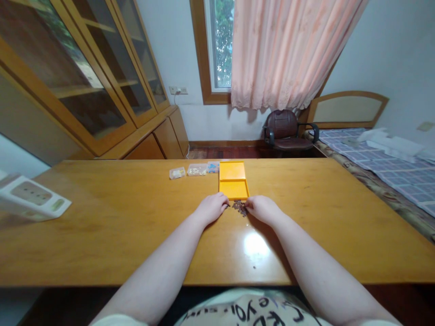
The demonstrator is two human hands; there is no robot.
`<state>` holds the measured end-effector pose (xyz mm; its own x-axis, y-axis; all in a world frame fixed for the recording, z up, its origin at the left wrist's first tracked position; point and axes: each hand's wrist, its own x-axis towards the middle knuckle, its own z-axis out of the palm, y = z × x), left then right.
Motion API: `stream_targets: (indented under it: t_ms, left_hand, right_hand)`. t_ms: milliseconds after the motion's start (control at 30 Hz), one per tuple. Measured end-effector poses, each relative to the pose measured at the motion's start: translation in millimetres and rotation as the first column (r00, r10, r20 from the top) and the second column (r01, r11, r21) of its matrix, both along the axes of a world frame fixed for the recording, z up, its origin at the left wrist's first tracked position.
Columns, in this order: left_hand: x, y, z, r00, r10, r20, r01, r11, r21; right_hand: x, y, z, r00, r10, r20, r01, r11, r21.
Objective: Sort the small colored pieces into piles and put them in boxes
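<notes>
**A count of what sits on the table**

On the table [102, 226]: one yellow tray [233, 171] with two compartments, toward the far edge. Three small clear packets [197, 170] in a row beside it. One heap of tiny dark pieces [239, 208], too small to count. One white box [30, 198] at the left edge. Two hands.
</notes>
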<state>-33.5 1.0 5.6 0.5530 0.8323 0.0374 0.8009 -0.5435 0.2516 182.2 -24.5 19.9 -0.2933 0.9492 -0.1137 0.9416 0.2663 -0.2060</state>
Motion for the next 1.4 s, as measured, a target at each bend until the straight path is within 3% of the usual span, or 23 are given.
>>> stream_targets:
  t_ms: [100, 200, 300, 400, 700, 867, 1133, 1400]
  left_hand:
    - [-1.0, 0.2, 0.4, 1.000, 0.001, -0.010, -0.001, 1.000, 0.006]
    - [-1.9, 0.3, 0.8, 1.000, -0.003, -0.014, 0.003, 1.000, 0.006]
    - [-2.5, 0.5, 1.4, 1.000, -0.012, -0.012, 0.012, 1.000, 0.017]
    - [-2.9, 0.9, 1.9, 1.000, -0.021, -0.012, 0.021, 1.000, 0.023]
    - [-4.7, 3.2, 0.5, 0.999, -0.033, -0.020, 0.033, 0.999, 0.031]
    - [-3.7, 3.4, 2.9, 0.999, -0.005, 0.038, 0.003, 0.998, 0.055]
    - [2.0, 14.7, 1.5, 0.966, 0.153, 0.206, -0.188, 0.969, 0.158]
    - [-11.8, 7.9, 2.7, 0.997, -0.051, 0.064, 0.048, 0.998, 0.038]
  right_hand:
    - [1.4, 1.1, 0.2, 1.000, -0.007, -0.006, 0.007, 1.000, -0.002]
    - [3.9, 3.0, 1.9, 0.993, -0.037, -0.113, 0.043, 0.998, 0.048]
    - [5.8, 5.9, 1.4, 0.953, -0.132, -0.272, 0.177, 0.973, 0.146]
    - [6.8, 8.1, 0.2, 0.924, -0.211, -0.318, 0.267, 0.953, 0.143]
    - [3.6, 5.7, 1.1, 0.987, -0.071, -0.147, 0.075, 0.997, 0.023]
    - [-0.1, 5.0, -2.3, 0.992, -0.052, -0.112, 0.053, 0.999, 0.006]
    - [-6.7, 5.3, -3.1, 0.993, -0.062, -0.105, 0.066, 0.997, 0.033]
    - [-10.2, 7.0, -7.8, 0.997, -0.042, -0.060, 0.043, 0.999, 0.025]
